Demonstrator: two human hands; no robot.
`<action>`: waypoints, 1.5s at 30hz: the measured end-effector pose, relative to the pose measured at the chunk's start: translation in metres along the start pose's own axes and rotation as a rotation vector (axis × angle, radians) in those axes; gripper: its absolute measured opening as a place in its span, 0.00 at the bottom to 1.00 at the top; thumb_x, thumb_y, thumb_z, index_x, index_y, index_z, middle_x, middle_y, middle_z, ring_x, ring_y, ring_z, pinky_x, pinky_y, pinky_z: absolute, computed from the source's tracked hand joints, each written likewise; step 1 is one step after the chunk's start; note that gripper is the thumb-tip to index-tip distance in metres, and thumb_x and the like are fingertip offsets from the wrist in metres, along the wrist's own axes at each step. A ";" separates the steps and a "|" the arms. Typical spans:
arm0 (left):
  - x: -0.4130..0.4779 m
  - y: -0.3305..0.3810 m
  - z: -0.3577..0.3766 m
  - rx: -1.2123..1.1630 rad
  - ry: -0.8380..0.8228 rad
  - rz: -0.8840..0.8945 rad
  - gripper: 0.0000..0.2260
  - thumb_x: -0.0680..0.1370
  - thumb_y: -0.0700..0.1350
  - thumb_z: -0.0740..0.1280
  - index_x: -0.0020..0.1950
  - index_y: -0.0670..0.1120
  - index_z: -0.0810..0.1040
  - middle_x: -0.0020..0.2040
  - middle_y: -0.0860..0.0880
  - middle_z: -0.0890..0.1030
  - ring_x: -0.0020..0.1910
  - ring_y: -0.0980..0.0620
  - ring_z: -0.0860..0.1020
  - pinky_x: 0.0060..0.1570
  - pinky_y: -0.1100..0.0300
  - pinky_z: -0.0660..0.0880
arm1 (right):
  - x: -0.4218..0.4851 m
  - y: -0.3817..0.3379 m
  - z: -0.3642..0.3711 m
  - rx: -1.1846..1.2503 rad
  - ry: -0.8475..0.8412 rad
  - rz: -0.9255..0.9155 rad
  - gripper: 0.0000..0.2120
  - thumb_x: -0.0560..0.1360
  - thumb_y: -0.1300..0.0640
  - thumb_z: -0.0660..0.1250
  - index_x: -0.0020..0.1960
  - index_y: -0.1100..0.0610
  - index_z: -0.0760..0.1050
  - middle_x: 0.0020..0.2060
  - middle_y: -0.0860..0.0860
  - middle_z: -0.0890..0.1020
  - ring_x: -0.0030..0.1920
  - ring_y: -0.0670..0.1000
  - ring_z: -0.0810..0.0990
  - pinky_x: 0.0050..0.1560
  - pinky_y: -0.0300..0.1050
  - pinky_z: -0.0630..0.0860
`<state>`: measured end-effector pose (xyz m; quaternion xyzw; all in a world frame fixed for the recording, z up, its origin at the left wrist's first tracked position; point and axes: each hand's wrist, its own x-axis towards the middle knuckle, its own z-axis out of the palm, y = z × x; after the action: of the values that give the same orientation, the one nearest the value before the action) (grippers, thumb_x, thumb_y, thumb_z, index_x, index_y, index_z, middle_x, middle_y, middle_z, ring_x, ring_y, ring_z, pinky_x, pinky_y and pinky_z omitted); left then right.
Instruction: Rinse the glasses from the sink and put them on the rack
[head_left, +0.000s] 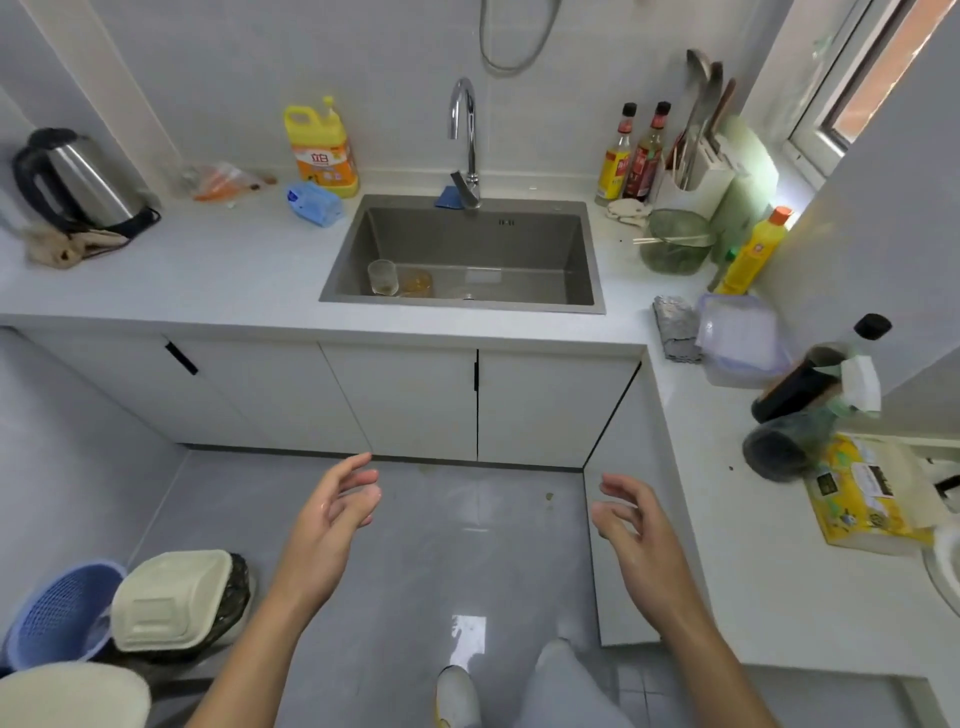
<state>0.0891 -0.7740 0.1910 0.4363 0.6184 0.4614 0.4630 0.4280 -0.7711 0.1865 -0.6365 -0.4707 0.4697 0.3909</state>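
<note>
A person stands back from a kitchen sink (462, 307), both hands raised over the grey floor and holding nothing. The left hand (337, 512) and the right hand (631, 525) hang with fingers loosely spread, palms turned toward each other. Two glasses wait in the sink's near left corner. A clear glass (383, 277) stands upright, and a second glass (416, 283), just beside it on the right, shows amber; whether that is residue or tint is unclear. The tap (464, 130) arches over the back of the basin, well apart from both glasses, and looks to be off. No rack can be made out on the counter (208, 280). The step in hand appears to be the approach and first pick-up, with the task barely begun. Doing it well likely means closing in to the counter edge and taking the clear glass around its wall with one hand. That keeps the other hand free for the tap lever.
</note>
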 end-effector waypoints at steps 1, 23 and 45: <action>0.006 -0.001 -0.002 -0.003 0.007 -0.010 0.27 0.71 0.61 0.70 0.68 0.55 0.77 0.62 0.50 0.82 0.59 0.52 0.82 0.57 0.57 0.78 | 0.010 -0.005 0.005 -0.007 -0.010 -0.005 0.16 0.81 0.54 0.69 0.67 0.47 0.73 0.64 0.40 0.78 0.60 0.40 0.80 0.64 0.44 0.77; 0.264 0.054 0.048 -0.031 0.130 -0.037 0.28 0.67 0.62 0.72 0.66 0.57 0.78 0.62 0.50 0.82 0.60 0.51 0.82 0.56 0.56 0.77 | 0.299 -0.072 0.016 0.052 -0.110 -0.045 0.12 0.82 0.54 0.68 0.64 0.44 0.75 0.62 0.42 0.81 0.61 0.46 0.81 0.63 0.50 0.78; 0.497 0.047 -0.024 0.095 0.054 -0.243 0.22 0.71 0.58 0.71 0.65 0.61 0.78 0.61 0.55 0.83 0.59 0.57 0.82 0.63 0.51 0.78 | 0.490 -0.138 0.151 0.009 -0.101 0.053 0.14 0.81 0.52 0.69 0.66 0.46 0.74 0.60 0.45 0.81 0.60 0.46 0.81 0.63 0.49 0.78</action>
<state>-0.0238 -0.2888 0.1555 0.3670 0.7000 0.3839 0.4773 0.3072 -0.2550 0.1651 -0.6224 -0.4708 0.5134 0.3569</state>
